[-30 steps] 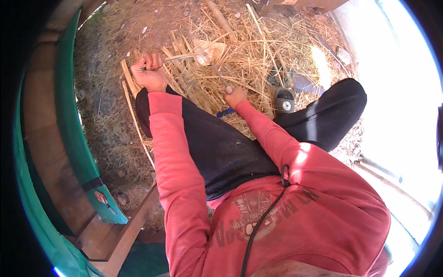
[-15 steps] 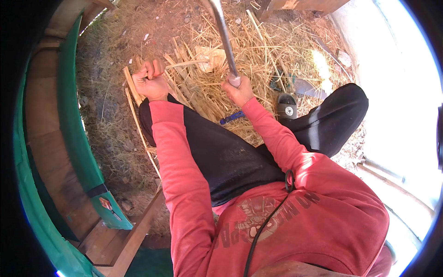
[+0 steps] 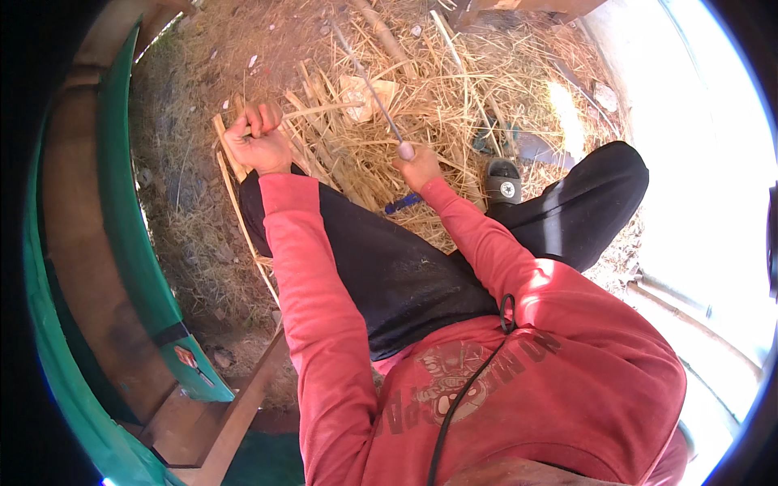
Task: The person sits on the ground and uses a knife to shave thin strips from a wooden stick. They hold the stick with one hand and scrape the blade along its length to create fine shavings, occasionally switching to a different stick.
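Note:
My left hand [image 3: 261, 139] is closed around a thin pale strip of split wood [image 3: 328, 108], which sticks out to the right. My right hand [image 3: 419, 168] grips the handle of a machete [image 3: 371, 87], its long blade seen nearly edge-on and pointing away to the upper left. Behind the blade lies a flat pale chunk of wood [image 3: 354, 87]. Split wood pieces [image 3: 312, 158] lie beside my left knee, between the two hands. Close below my right hand is a blue slender object [image 3: 403, 202], partly hidden by the sleeve.
Straw-like shavings [image 3: 454, 105] cover the ground ahead. A dark sandal [image 3: 503, 182] is on my foot at the right. To the left stands a wooden structure with green sheeting [image 3: 121, 202]. A wooden board [image 3: 527, 6] stands at the far edge, and a round pole [image 3: 381, 32] lies ahead.
The machete's blade has turned from broad to nearly edge-on and swung slightly left, with the right hand a little lower. My left hand has shifted slightly left, still with the strip.

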